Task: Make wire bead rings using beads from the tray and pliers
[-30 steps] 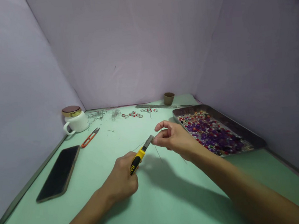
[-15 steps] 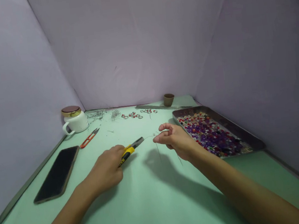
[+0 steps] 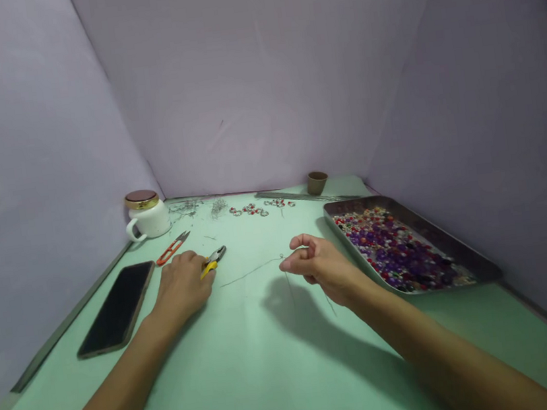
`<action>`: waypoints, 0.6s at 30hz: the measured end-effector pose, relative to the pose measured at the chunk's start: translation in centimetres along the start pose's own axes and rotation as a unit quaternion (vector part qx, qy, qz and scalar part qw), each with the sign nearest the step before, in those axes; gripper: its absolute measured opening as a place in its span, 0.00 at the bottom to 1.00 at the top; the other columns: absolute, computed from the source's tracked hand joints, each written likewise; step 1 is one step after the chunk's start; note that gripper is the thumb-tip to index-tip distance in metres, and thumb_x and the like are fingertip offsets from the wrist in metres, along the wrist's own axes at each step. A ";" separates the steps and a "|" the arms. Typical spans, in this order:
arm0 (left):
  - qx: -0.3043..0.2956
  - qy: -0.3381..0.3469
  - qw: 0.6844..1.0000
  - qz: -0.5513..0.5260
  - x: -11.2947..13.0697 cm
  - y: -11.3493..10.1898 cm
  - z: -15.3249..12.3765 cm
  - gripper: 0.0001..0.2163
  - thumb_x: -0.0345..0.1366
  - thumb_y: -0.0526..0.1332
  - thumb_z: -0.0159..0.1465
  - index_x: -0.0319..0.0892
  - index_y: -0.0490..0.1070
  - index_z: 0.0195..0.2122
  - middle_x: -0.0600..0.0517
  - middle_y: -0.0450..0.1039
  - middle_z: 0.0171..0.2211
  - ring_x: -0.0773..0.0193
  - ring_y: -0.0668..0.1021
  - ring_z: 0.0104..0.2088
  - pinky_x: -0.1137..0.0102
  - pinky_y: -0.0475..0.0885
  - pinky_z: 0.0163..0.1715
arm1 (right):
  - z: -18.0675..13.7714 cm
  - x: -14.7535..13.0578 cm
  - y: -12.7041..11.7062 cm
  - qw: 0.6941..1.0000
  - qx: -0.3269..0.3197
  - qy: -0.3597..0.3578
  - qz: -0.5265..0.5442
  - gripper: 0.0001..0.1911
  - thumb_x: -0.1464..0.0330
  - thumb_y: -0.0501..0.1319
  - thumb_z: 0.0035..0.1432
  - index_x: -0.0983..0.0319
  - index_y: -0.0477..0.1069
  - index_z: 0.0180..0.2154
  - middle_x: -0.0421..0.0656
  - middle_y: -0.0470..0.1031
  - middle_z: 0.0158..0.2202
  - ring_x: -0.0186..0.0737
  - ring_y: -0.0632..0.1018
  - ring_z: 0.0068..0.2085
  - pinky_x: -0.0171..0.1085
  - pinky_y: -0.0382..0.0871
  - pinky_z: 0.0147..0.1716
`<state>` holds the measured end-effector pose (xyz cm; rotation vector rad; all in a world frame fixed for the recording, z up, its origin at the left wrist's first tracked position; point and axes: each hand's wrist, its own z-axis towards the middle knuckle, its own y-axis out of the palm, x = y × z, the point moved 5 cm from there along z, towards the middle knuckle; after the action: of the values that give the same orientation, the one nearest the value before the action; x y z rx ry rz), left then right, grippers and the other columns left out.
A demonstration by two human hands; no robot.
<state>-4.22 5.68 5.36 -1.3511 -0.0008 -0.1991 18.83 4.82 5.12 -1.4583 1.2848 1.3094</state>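
Note:
My left hand (image 3: 183, 284) is closed over the handles of yellow-and-black pliers (image 3: 214, 261), low at the table. The pliers' jaws point away to the right, and most of the handles are hidden under my fingers. Between thumb and index finger, my right hand (image 3: 318, 266) pinches a thin wire (image 3: 252, 272) with a small loop at the fingertips. One long strand of it stretches left toward the pliers without touching them, and other ends hang below the hand. Several small rings of red and clear beads (image 3: 250, 210) lie farther back.
Left stand a phone (image 3: 117, 310), orange thread snips (image 3: 174, 248) and a lidded white mug (image 3: 149, 217). Wire scraps (image 3: 218, 207) lie at the back, near long wires (image 3: 292, 196) and a small brown cup (image 3: 317, 183). A metal tray (image 3: 480, 266) of mixed beads is right.
My left hand has drawn the pliers left and lowered them, away from the wire. The strand's left end is now free of the jaws. My right hand keeps its pinch.

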 end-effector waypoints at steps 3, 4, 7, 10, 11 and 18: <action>0.131 0.022 0.985 -0.112 2.2 -2.4 -1.1 0.08 0.36 0.52 0.58 0.42 0.68 0.32 0.48 0.70 0.36 0.60 0.71 0.39 0.65 0.63 0.41 | -0.3 0.1 0.5 1.000 0.011 -0.015 -0.018 0.17 0.70 0.64 0.38 0.60 0.58 0.31 0.36 0.67 0.20 0.27 0.61 0.19 0.30 0.51 0.18; 0.160 0.044 0.974 -0.156 3.3 -3.1 -1.7 0.07 0.35 0.52 0.58 0.42 0.68 0.30 0.49 0.70 0.34 0.61 0.71 0.38 0.67 0.64 0.41 | -0.4 0.1 0.7 0.999 0.014 -0.019 -0.025 0.17 0.70 0.64 0.38 0.60 0.57 0.31 0.36 0.68 0.21 0.28 0.62 0.20 0.30 0.52 0.18; 0.182 0.079 0.948 -0.247 6.4 -4.1 -3.6 0.06 0.34 0.54 0.57 0.41 0.68 0.26 0.51 0.70 0.28 0.64 0.71 0.33 0.69 0.66 0.36 | -1.0 0.2 1.6 0.997 0.026 -0.045 -0.051 0.15 0.69 0.62 0.41 0.59 0.57 0.30 0.36 0.68 0.21 0.29 0.63 0.19 0.30 0.54 0.17; 0.078 0.033 0.939 -0.333 8.2 -3.0 -4.5 0.08 0.36 0.55 0.57 0.41 0.69 0.24 0.54 0.69 0.21 0.68 0.69 0.23 0.72 0.65 0.26 | -1.9 -0.1 2.6 0.986 0.057 -0.115 -0.103 0.12 0.68 0.60 0.45 0.59 0.57 0.31 0.37 0.68 0.23 0.31 0.66 0.20 0.31 0.58 0.18; 0.044 0.002 0.929 -0.368 8.4 -2.4 -4.7 0.08 0.37 0.55 0.57 0.41 0.70 0.25 0.54 0.69 0.21 0.69 0.69 0.21 0.73 0.65 0.24 | -2.3 -0.2 2.9 0.979 0.070 -0.144 -0.126 0.10 0.68 0.59 0.47 0.58 0.57 0.31 0.38 0.69 0.24 0.32 0.68 0.22 0.32 0.60 0.19; -0.017 -0.075 0.854 -0.515 7.7 -1.4 -4.2 0.08 0.38 0.57 0.55 0.39 0.69 0.31 0.53 0.71 0.25 0.70 0.70 0.21 0.74 0.66 0.22 | -5.0 -0.5 5.8 0.927 0.030 -0.277 -0.251 0.14 0.72 0.52 0.53 0.59 0.56 0.43 0.46 0.71 0.37 0.36 0.73 0.33 0.36 0.67 0.33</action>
<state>2.64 0.23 6.64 -1.2793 -0.8766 -0.9975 14.11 -1.06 6.86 -1.1462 0.5273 1.1908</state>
